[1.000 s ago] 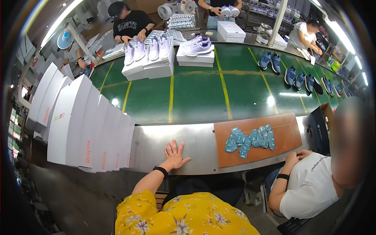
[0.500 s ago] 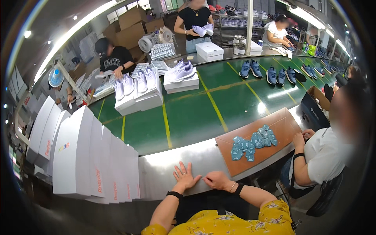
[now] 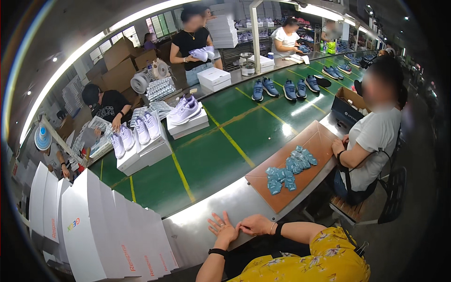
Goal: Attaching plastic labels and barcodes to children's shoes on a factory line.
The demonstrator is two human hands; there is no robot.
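Note:
My left hand (image 3: 223,230) lies palm down on the bare metal bench (image 3: 190,242), fingers spread, a ring on one of them. Close beside it, my right hand (image 3: 254,225) has its fingers curled in. Its fingertips meet the thumb side of my left hand; whether anything small is pinched there is hidden. Beyond my right hand, a brown board (image 3: 307,135) rests on the bench with a heap of small teal packets (image 3: 298,162) on top. Neither hand touches the board or the packets.
Tall stacks of white shoe boxes (image 3: 94,230) stand at my left. Across runs a green conveyor belt (image 3: 225,176) carrying lavender shoes (image 3: 185,112) on white boxes and blue shoes (image 3: 290,90). At right a person in white (image 3: 376,134) sits near a dark box (image 3: 343,107). Other people work opposite.
The view has turned to the right and tilted. My right hand has come up against my left hand's thumb side; my left hand stays spread on the bench.

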